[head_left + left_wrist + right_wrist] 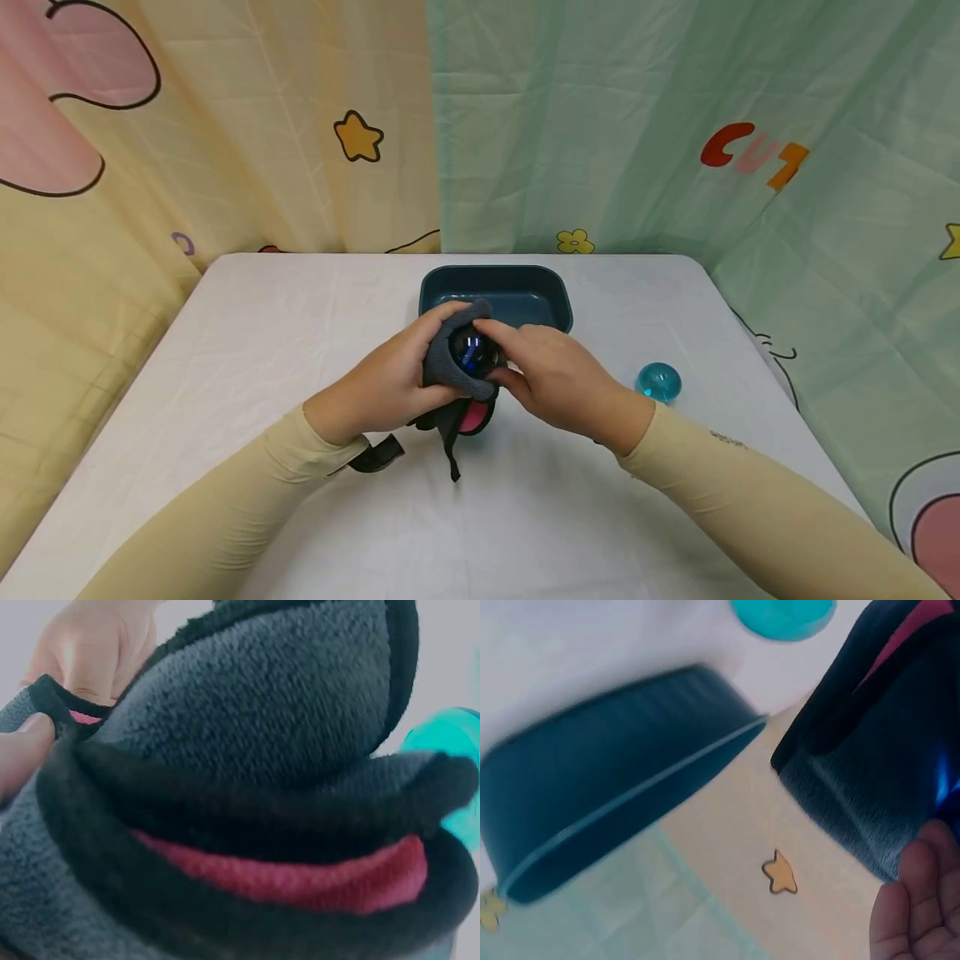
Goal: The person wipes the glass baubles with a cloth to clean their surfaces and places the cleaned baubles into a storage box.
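In the head view, my left hand [397, 375] grips a grey fleecy cloth [442, 362] wrapped partway round a shiny dark ball [471, 350] with blue glints. My right hand [558, 375] pinches that ball from the right, thumb and fingers at its edge. Black trim and a pinkish-red lining [300, 881] show on the folded cloth in the left wrist view, where the ball is hidden. Fingers of the right hand [922, 900] lie against the cloth in the right wrist view.
Just behind my hands stands a dark teal rectangular bin [558, 292] on the white-covered table [300, 300]. A clear turquoise ball [659, 382] lies to the right, close to my right forearm. Printed curtains [517, 150] hang beyond the table's back edge.
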The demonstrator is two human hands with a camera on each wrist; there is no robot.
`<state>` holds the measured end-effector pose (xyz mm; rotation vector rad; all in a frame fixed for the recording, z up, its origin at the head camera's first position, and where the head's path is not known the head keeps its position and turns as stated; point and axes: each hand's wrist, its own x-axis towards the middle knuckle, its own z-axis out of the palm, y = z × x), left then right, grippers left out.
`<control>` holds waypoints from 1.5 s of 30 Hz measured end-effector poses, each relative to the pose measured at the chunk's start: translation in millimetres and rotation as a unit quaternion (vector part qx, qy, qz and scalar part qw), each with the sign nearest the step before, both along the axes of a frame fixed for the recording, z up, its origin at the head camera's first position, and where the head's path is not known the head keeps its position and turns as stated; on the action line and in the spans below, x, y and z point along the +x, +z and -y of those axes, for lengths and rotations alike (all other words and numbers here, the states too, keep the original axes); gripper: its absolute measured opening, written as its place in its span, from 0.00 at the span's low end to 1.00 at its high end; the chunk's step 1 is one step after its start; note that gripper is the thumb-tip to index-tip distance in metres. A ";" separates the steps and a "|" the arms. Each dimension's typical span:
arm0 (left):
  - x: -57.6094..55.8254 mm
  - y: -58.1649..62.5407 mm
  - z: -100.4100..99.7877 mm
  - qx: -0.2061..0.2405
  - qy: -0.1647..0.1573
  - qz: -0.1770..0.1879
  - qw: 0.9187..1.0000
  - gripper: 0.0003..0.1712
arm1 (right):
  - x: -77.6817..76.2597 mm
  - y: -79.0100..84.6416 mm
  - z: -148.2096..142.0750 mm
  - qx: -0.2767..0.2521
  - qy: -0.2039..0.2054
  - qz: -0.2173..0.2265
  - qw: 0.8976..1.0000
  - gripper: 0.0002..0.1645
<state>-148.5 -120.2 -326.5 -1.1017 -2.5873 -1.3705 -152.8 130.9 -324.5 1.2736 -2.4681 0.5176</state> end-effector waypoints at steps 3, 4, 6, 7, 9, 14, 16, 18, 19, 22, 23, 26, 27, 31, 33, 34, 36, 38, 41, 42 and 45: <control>1.0 0.8 -1.6 -0.007 0.002 -0.002 1.000 0.51 | 2.8 2.2 2.4 -0.027 -0.027 0.122 0.992 0.38; 1.2 1.0 -2.1 -0.009 0.003 -0.002 1.000 0.52 | 3.2 2.3 3.2 -0.041 -0.033 0.153 0.987 0.37; 1.0 0.6 -2.4 -0.010 0.002 -0.002 1.000 0.51 | 3.6 1.3 4.0 -0.060 -0.041 0.187 0.980 0.34; 0.6 0.5 -2.4 -0.007 0.000 -0.002 1.000 0.51 | 3.2 0.4 4.4 -0.065 -0.043 0.191 0.978 0.33; -0.5 0.2 -2.1 0.000 -0.003 -0.003 1.000 0.51 | 2.8 -0.6 4.4 -0.065 -0.039 0.182 0.980 0.34; -3.0 -0.3 0.3 0.020 -0.007 -0.003 1.000 0.51 | 1.2 -0.2 1.6 -0.026 -0.006 0.089 0.996 0.39; -3.3 -0.4 1.2 0.025 -0.009 0.001 1.000 0.51 | -0.5 -0.6 -0.2 -0.007 0.010 0.030 0.999 0.39; -3.4 -0.2 1.2 0.028 -0.011 0.009 0.999 0.51 | -1.6 -0.8 -1.4 0.004 0.020 -0.022 1.000 0.39; -3.3 -0.2 1.0 0.029 -0.011 0.012 0.999 0.51 | -2.0 -0.9 -1.8 0.007 0.023 -0.041 0.999 0.38; -2.4 -0.3 -0.3 0.023 -0.012 0.015 1.000 0.51 | -1.8 -0.4 -1.3 0.005 0.017 -0.047 0.999 0.37; -2.0 -0.3 -0.8 0.019 -0.011 0.014 1.000 0.51 | -1.1 0.1 -0.8 0.001 0.011 -0.030 0.999 0.38; 0.1 -0.3 -2.1 0.002 -0.006 0.003 1.000 0.51 | 1.5 0.2 1.3 -0.020 -0.011 0.067 0.997 0.38; 0.7 -0.3 -2.4 -0.004 -0.005 0.000 1.000 0.51 | 2.2 -0.2 2.0 -0.031 -0.017 0.101 0.994 0.37; 1.9 -0.7 -2.2 -0.008 -0.007 -0.002 1.000 0.51 | 4.0 -2.1 4.2 -0.064 -0.030 0.170 0.983 0.33; 1.2 -1.3 -1.0 -0.003 -0.010 -0.005 1.000 0.51 | 4.2 -2.4 4.4 -0.061 -0.027 0.160 0.985 0.34; 0.6 -1.4 -0.3 0.003 -0.012 -0.006 1.000 0.51 | 4.4 -2.0 4.3 -0.056 -0.024 0.152 0.987 0.36; -0.5 -1.6 1.4 0.013 -0.013 -0.006 1.000 0.52 | 4.8 -0.4 3.8 -0.034 -0.016 0.120 0.992 0.39; -1.5 -1.7 2.5 0.021 -0.014 -0.004 1.000 0.51 | 4.1 0.7 2.6 -0.007 -0.001 0.069 0.998 0.40; -1.5 -1.8 2.5 0.023 -0.015 0.001 1.000 0.51 | 2.2 1.8 1.0 0.020 0.010 -0.020 1.000 0.38; -1.3 -1.7 2.2 0.020 -0.015 0.000 1.000 0.51 | 1.6 1.8 0.5 0.024 0.011 -0.039 0.999 0.38; 0.4 -1.3 -0.1 0.002 -0.011 -0.005 1.000 0.52 | 0.8 2.7 0.3 0.012 0.005 -0.016 1.000 0.37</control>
